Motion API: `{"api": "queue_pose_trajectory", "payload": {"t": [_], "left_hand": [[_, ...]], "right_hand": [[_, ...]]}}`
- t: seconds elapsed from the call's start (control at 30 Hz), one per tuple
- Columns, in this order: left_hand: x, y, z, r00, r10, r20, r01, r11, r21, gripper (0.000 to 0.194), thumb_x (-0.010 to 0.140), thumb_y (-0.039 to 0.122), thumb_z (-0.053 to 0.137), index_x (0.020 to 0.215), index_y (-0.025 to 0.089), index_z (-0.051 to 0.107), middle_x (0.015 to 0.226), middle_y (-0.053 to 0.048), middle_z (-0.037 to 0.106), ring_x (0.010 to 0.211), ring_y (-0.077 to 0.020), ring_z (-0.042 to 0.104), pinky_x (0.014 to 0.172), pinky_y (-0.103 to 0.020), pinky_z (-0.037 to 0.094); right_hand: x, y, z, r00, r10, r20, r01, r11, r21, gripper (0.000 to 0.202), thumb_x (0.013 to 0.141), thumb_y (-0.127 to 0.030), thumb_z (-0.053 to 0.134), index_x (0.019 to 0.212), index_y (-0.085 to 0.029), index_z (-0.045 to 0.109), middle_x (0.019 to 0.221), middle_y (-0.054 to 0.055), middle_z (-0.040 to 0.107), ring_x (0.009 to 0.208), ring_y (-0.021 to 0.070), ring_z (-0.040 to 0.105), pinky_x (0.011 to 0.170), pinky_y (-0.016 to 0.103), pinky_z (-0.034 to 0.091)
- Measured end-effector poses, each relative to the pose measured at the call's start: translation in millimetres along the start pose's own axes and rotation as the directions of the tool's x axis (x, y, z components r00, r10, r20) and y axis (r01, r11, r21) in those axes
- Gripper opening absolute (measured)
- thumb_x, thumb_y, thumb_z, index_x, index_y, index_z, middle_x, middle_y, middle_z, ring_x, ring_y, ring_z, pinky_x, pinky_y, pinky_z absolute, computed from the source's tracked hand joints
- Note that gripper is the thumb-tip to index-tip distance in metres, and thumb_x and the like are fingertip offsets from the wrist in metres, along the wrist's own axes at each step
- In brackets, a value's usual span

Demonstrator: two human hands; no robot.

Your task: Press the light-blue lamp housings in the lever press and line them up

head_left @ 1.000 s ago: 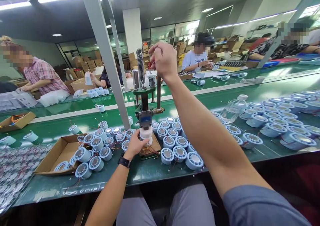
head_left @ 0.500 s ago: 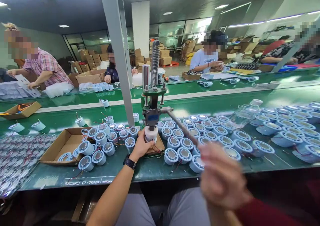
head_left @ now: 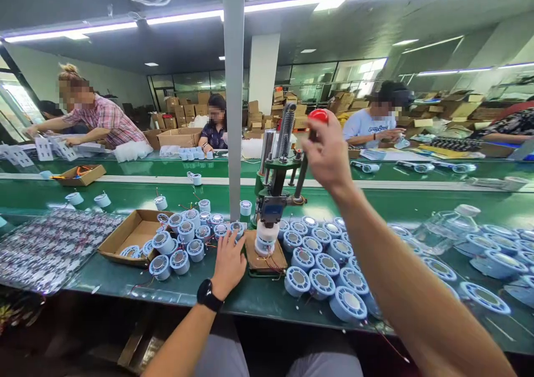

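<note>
My left hand (head_left: 229, 259), with a black watch on the wrist, lies with spread fingers left of the press, its fingertips beside the nearest blue-white round parts (head_left: 195, 249). My right hand (head_left: 327, 152) is raised at the top of the press lever, its fingers curled round the lever by the red knob (head_left: 317, 115). The hand press (head_left: 273, 202) stands upright in the middle. Under its ram sits a white round part (head_left: 266, 239) with thin wires, on a brown cardboard-covered base (head_left: 254, 263).
A cardboard box (head_left: 120, 238) and a wired sheet of small parts (head_left: 62, 249) lie left. Many round parts (head_left: 348, 303) and a clear bottle (head_left: 453, 227) stand right. A metal post (head_left: 234, 99) rises behind. Several people work across the green bench (head_left: 167, 194).
My left hand has let go of the white part and moved left. The lever has swung up with my right hand, and the view has shifted.
</note>
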State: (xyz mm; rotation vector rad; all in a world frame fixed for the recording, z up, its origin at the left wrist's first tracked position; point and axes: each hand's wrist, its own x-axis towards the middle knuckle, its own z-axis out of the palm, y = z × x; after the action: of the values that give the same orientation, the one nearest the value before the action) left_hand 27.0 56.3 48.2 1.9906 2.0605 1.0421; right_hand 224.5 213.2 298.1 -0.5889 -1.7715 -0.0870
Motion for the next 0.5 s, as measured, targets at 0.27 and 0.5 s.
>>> {"api": "queue_pose_trajectory", "payload": {"t": [0.27, 0.5], "left_hand": [[-33, -12, -21.5, 0.990, -0.139, 0.020, 0.123, 0.929, 0.348, 0.057, 0.087, 0.007, 0.050, 0.141, 0.025, 0.049, 0.140, -0.012, 0.051, 0.122, -0.0307, 0.054, 0.098, -0.047, 0.050], [-24, -22, -111.6, 0.978, -0.062, -0.200, 0.105, 0.971, 0.213, 0.036, 0.092, 0.022, 0.054, 0.129, 0.022, 0.058, 0.127, -0.008, 0.064, 0.121, -0.0210, 0.057, 0.107, -0.036, 0.046]], "right_hand": [[-234, -51, 76, 0.866, 0.472, -0.167, -0.419, 0.865, 0.275, 0.076, 0.085, -0.038, 0.060, 0.150, -0.017, 0.027, 0.145, 0.018, 0.039, 0.133, 0.0286, 0.047, 0.107, 0.051, 0.043], [-280, -41, 125, 0.649, 0.760, 0.040, -0.758, 0.641, 0.119, 0.098, 0.069, -0.063, 0.065, 0.146, -0.010, 0.037, 0.128, 0.021, 0.057, 0.113, 0.0360, 0.060, 0.094, 0.047, 0.049]]}}
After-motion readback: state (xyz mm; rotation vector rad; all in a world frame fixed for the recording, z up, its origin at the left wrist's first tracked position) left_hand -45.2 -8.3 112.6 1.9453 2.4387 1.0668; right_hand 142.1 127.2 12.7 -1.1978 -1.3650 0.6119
